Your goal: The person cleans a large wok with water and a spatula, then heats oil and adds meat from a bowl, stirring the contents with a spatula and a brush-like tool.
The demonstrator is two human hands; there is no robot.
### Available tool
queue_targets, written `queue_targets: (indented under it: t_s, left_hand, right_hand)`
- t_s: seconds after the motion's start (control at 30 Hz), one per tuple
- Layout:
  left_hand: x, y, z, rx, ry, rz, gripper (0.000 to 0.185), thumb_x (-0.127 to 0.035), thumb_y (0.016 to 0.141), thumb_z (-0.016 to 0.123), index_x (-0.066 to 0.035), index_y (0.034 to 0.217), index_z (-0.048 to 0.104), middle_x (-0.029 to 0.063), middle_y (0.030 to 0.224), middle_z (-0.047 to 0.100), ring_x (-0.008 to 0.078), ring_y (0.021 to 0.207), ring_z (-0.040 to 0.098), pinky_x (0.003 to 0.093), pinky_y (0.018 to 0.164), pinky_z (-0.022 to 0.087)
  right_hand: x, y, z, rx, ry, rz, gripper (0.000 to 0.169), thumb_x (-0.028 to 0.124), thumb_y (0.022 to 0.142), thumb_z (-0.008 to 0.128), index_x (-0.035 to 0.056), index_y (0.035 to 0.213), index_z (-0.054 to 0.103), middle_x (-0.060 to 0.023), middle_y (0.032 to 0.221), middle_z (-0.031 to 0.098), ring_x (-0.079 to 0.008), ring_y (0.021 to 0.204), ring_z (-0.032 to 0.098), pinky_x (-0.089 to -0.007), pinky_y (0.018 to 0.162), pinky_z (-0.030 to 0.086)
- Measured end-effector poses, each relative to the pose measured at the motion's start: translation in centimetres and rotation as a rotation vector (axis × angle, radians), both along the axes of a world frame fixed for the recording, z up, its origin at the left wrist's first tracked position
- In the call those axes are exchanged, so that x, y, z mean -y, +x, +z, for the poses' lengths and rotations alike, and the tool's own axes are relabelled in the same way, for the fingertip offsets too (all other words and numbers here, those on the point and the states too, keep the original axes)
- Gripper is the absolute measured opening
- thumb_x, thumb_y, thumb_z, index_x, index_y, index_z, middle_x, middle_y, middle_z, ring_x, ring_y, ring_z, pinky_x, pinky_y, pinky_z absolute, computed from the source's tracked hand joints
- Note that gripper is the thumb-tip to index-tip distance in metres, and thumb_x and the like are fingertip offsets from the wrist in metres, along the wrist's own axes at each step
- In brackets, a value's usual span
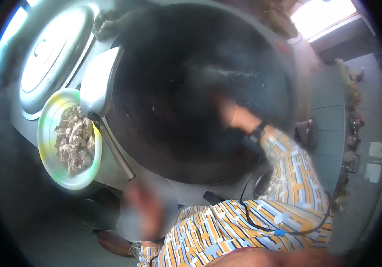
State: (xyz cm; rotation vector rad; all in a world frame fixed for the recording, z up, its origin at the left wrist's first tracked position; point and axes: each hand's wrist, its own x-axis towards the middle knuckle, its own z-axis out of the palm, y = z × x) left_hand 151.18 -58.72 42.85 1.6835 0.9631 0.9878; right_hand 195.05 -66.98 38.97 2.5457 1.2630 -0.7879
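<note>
A large dark wok (164,133) fills the middle of the view, with steam or haze over it. My right hand (226,111) reaches over the wok; it is blurred, so its fingers and anything in them cannot be made out. Low in the view, my left hand (144,203) is blurred too, close to the handle end of a metal wok spatula (99,80). The spatula rests at the wok's left edge, overlapping the rim of a green, yellow and white plate (49,160). Pale pieces of what looks like meat (75,143) lie on that plate.
A big metal lid (57,56) and a crumpled cloth (105,25) are at the upper left of the stove top (110,173). A tiled ledge (326,133) runs along the right, with several small items beyond it. A black cable (247,213) hangs across my striped clothing.
</note>
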Motion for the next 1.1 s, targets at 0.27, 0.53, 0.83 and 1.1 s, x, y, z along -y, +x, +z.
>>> queue_targets:
  t_s: [0.27,0.53,0.83,1.1]
  left_hand:
    - [0.9,0.0,0.8,0.029,-0.002,-0.003,0.062,0.004,0.085,0.051,-0.004,0.137,0.018,0.0058,0.096,0.049,0.0111,0.081,0.047,0.0224,0.073,0.04]
    - [-1.3,0.9,1.3,-0.151,0.16,-0.105,0.063,0.005,0.085,0.049,-0.008,0.138,0.018,0.0052,0.096,0.049,0.0084,0.072,0.046,0.0194,0.063,0.04]
    - [0.4,2.5,2.4,0.011,-0.303,0.177,0.064,0.005,0.085,0.048,-0.01,0.138,0.017,0.0049,0.093,0.049,0.007,0.069,0.045,0.0172,0.057,0.037]
    - [-0.5,3.7,0.4,0.03,-0.191,-0.002,0.061,0.004,0.087,0.047,-0.008,0.138,0.016,0.0044,0.095,0.048,0.0078,0.075,0.045,0.0186,0.065,0.038]
  right_hand:
    - [5.8,-17.4,15.4,-0.322,-0.138,0.097,0.036,0.018,0.087,0.044,0.0028,0.12,0.047,-0.0225,0.077,0.062,-0.037,0.072,0.062,-0.0487,0.062,0.049]
    - [11.6,6.2,8.3,0.399,-0.152,0.007,0.05,0.011,0.084,0.042,0.0071,0.133,0.038,-0.0213,0.085,0.062,-0.0371,0.076,0.062,-0.0467,0.067,0.048]
    - [-5.7,3.0,-1.8,-0.317,0.062,-0.476,0.052,0.018,0.089,0.039,0.013,0.14,0.028,-0.0214,0.106,0.06,-0.0334,0.077,0.063,-0.0416,0.053,0.051]
    - [8.1,-5.6,11.7,-0.051,-0.336,0.038,0.05,0.014,0.086,0.038,0.0079,0.136,0.034,-0.0223,0.09,0.062,-0.0363,0.081,0.062,-0.0467,0.07,0.049]
